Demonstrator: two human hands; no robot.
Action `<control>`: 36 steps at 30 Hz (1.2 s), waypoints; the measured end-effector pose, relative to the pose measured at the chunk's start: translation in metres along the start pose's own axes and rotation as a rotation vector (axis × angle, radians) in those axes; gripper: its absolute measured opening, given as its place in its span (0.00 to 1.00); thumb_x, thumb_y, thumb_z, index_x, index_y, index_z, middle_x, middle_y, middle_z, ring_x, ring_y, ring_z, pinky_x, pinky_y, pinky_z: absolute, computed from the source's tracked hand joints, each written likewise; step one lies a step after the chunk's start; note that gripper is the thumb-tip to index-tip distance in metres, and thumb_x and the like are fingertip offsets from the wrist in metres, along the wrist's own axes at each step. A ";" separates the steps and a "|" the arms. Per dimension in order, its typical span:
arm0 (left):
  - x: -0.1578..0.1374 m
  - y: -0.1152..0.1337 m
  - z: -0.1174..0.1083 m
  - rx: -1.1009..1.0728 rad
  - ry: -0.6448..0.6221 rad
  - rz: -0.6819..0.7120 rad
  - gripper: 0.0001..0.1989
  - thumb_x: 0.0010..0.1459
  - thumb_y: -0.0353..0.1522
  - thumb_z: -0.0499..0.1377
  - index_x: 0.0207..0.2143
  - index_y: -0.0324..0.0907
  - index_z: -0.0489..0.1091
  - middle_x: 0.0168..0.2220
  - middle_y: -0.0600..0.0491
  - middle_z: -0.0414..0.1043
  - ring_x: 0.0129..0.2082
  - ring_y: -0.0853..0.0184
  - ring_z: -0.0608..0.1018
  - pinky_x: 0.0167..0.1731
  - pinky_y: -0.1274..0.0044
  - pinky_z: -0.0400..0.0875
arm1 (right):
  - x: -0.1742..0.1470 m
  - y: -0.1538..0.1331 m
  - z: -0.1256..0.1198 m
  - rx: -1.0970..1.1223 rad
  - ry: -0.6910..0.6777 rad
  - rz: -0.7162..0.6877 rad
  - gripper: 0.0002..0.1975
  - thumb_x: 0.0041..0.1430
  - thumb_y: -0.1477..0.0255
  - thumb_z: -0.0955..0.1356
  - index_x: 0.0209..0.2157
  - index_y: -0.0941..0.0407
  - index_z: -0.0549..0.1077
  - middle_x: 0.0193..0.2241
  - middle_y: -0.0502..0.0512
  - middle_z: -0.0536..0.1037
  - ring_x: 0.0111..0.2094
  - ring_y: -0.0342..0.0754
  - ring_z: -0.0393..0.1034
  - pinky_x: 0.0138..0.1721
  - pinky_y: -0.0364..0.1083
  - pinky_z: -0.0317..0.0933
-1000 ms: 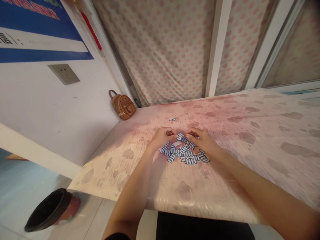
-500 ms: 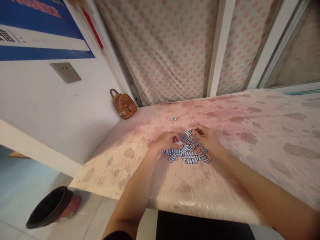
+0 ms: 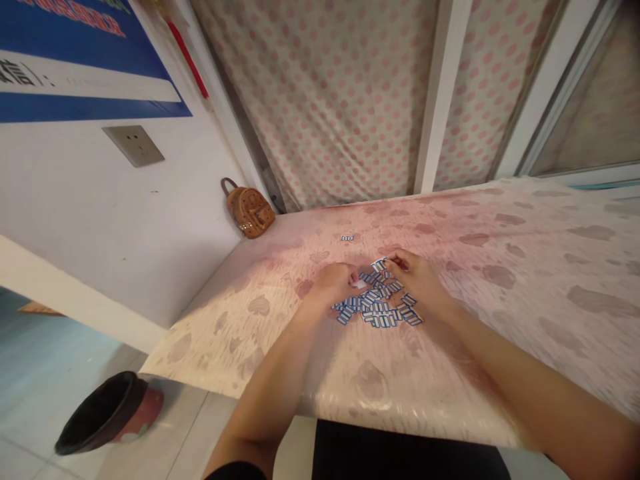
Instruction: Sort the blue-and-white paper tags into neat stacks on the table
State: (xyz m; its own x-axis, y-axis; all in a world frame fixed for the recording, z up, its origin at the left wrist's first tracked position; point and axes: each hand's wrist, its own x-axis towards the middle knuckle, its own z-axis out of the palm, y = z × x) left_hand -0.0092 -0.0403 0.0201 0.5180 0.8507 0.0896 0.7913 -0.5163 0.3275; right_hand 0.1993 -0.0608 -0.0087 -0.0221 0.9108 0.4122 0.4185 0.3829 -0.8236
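Note:
A loose pile of small blue-and-white striped paper pieces [image 3: 383, 313] lies on the table between my hands, many overlapping. On the pile's left, my left hand [image 3: 334, 283] is closed, fingers curled, with a small white paper piece [image 3: 359, 284] showing at its fingertips. My right hand [image 3: 416, 275] comes in from the right, thumb and forefinger pinched on a striped paper piece [image 3: 379, 264] at the pile's far edge. Apart from the pile, farther back, lies another small striped piece [image 3: 347, 238].
A patterned plastic cloth covers the table [image 3: 370, 380]. A small brown backpack-shaped bag [image 3: 251, 212] stands at the back left corner against the wall. Behind the table hangs a dotted curtain [image 3: 340, 107]. A dark-rimmed bin [image 3: 113, 413] stands on the floor at left.
My left hand has shifted slightly right and its fingers have drawn closer together by the white piece. My right hand stays pinched in nearly the same place.

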 end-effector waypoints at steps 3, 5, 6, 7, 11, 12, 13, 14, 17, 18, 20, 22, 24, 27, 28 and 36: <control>-0.002 0.005 0.000 0.094 0.026 -0.006 0.18 0.54 0.47 0.64 0.32 0.41 0.76 0.30 0.48 0.76 0.30 0.63 0.75 0.29 0.76 0.61 | 0.000 -0.001 -0.001 -0.007 0.014 -0.018 0.09 0.59 0.63 0.64 0.30 0.54 0.69 0.25 0.50 0.73 0.27 0.46 0.69 0.29 0.44 0.61; -0.002 0.006 -0.001 0.104 0.039 -0.003 0.16 0.54 0.46 0.64 0.31 0.41 0.76 0.30 0.48 0.76 0.31 0.62 0.75 0.30 0.75 0.62 | 0.000 -0.001 -0.001 -0.015 0.018 -0.024 0.09 0.59 0.64 0.64 0.30 0.54 0.70 0.25 0.50 0.73 0.27 0.46 0.69 0.29 0.44 0.61; -0.002 0.005 -0.001 0.093 0.042 -0.004 0.14 0.54 0.43 0.64 0.31 0.42 0.76 0.30 0.49 0.77 0.31 0.62 0.76 0.30 0.75 0.62 | 0.000 -0.002 -0.001 -0.014 0.017 -0.022 0.09 0.59 0.64 0.64 0.30 0.54 0.70 0.25 0.50 0.74 0.27 0.46 0.69 0.29 0.44 0.61; -0.002 0.003 -0.002 0.077 0.046 -0.011 0.10 0.53 0.40 0.65 0.32 0.42 0.76 0.31 0.49 0.77 0.31 0.62 0.76 0.30 0.76 0.62 | 0.000 -0.002 -0.002 -0.005 0.012 -0.017 0.09 0.59 0.64 0.64 0.31 0.54 0.70 0.25 0.50 0.74 0.27 0.46 0.70 0.29 0.44 0.62; 0.000 -0.006 -0.005 -0.034 0.059 -0.065 0.05 0.51 0.30 0.63 0.33 0.42 0.77 0.31 0.52 0.78 0.31 0.65 0.77 0.29 0.78 0.63 | 0.000 -0.004 -0.002 0.023 0.002 -0.001 0.09 0.59 0.64 0.64 0.31 0.54 0.70 0.26 0.51 0.75 0.26 0.46 0.71 0.28 0.44 0.63; 0.001 -0.010 -0.005 -0.068 0.064 -0.079 0.05 0.52 0.30 0.62 0.33 0.42 0.77 0.30 0.52 0.78 0.30 0.65 0.77 0.29 0.78 0.63 | 0.000 -0.004 -0.002 0.026 0.002 -0.001 0.09 0.59 0.64 0.64 0.31 0.54 0.70 0.26 0.51 0.75 0.26 0.46 0.71 0.28 0.44 0.63; 0.003 -0.014 -0.005 -0.098 0.072 -0.093 0.06 0.53 0.30 0.61 0.33 0.42 0.77 0.30 0.51 0.78 0.30 0.66 0.77 0.29 0.78 0.63 | 0.000 -0.004 -0.002 0.030 0.003 0.001 0.09 0.59 0.64 0.64 0.31 0.54 0.70 0.26 0.51 0.75 0.27 0.47 0.71 0.28 0.44 0.64; 0.003 -0.018 -0.005 -0.122 0.086 -0.109 0.06 0.54 0.31 0.61 0.34 0.41 0.77 0.30 0.51 0.78 0.31 0.66 0.77 0.30 0.78 0.64 | 0.000 -0.004 -0.002 0.036 0.001 0.004 0.09 0.59 0.64 0.64 0.31 0.54 0.70 0.25 0.51 0.75 0.27 0.47 0.72 0.29 0.45 0.64; 0.004 -0.035 -0.009 -0.166 0.168 -0.182 0.07 0.54 0.32 0.61 0.34 0.41 0.78 0.33 0.49 0.79 0.32 0.67 0.77 0.31 0.79 0.65 | 0.000 -0.004 -0.002 0.029 0.006 0.016 0.09 0.60 0.64 0.64 0.31 0.54 0.70 0.25 0.52 0.76 0.27 0.47 0.72 0.28 0.45 0.64; 0.003 -0.041 -0.011 -0.174 0.191 -0.215 0.07 0.54 0.32 0.61 0.34 0.40 0.77 0.33 0.49 0.79 0.31 0.67 0.77 0.30 0.79 0.65 | 0.000 -0.004 -0.002 0.017 0.010 0.017 0.09 0.60 0.64 0.64 0.31 0.54 0.70 0.26 0.52 0.76 0.27 0.47 0.72 0.27 0.45 0.64; -0.001 -0.053 -0.016 -0.184 0.171 -0.276 0.06 0.51 0.31 0.62 0.32 0.39 0.77 0.30 0.50 0.78 0.29 0.68 0.76 0.28 0.80 0.64 | 0.000 -0.004 -0.003 -0.004 0.017 0.024 0.09 0.60 0.65 0.63 0.31 0.54 0.70 0.26 0.52 0.76 0.27 0.47 0.72 0.27 0.44 0.63; -0.006 -0.063 -0.020 -0.210 0.061 -0.299 0.07 0.46 0.32 0.65 0.30 0.39 0.76 0.27 0.52 0.76 0.26 0.69 0.74 0.25 0.81 0.63 | 0.000 -0.004 -0.003 -0.001 0.008 0.041 0.09 0.60 0.65 0.63 0.31 0.54 0.70 0.26 0.52 0.77 0.26 0.47 0.73 0.26 0.44 0.64; -0.009 -0.070 -0.022 -0.263 -0.047 -0.303 0.11 0.42 0.33 0.67 0.30 0.39 0.75 0.25 0.55 0.74 0.25 0.70 0.73 0.23 0.82 0.61 | 0.000 -0.004 -0.003 0.000 0.001 0.044 0.09 0.59 0.65 0.63 0.31 0.54 0.70 0.26 0.52 0.77 0.26 0.47 0.72 0.26 0.44 0.64; -0.009 -0.074 -0.019 -0.321 -0.127 -0.296 0.12 0.39 0.35 0.68 0.28 0.39 0.74 0.22 0.57 0.71 0.22 0.72 0.70 0.20 0.83 0.59 | 0.000 -0.004 -0.003 -0.021 0.019 0.017 0.08 0.59 0.65 0.64 0.30 0.54 0.70 0.26 0.52 0.76 0.27 0.48 0.72 0.28 0.44 0.64; -0.008 -0.074 -0.017 -0.332 -0.142 -0.293 0.12 0.40 0.35 0.67 0.27 0.39 0.74 0.21 0.57 0.70 0.20 0.72 0.69 0.19 0.83 0.58 | 0.000 -0.004 -0.003 -0.024 0.021 0.012 0.08 0.59 0.65 0.64 0.31 0.54 0.70 0.26 0.52 0.76 0.28 0.48 0.72 0.28 0.45 0.64; -0.006 -0.074 -0.009 -0.437 -0.098 -0.261 0.10 0.40 0.30 0.64 0.30 0.38 0.74 0.24 0.57 0.71 0.24 0.71 0.72 0.21 0.83 0.61 | 0.000 -0.002 -0.003 0.021 -0.005 0.017 0.09 0.60 0.63 0.64 0.30 0.53 0.69 0.26 0.52 0.75 0.27 0.47 0.72 0.28 0.45 0.65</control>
State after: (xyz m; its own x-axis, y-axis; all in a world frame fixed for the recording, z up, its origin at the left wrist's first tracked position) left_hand -0.0739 -0.0062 0.0035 0.3663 0.9214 -0.1296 0.6995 -0.1808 0.6914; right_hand 0.2008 -0.0618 -0.0059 -0.0193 0.9180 0.3960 0.3997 0.3701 -0.8386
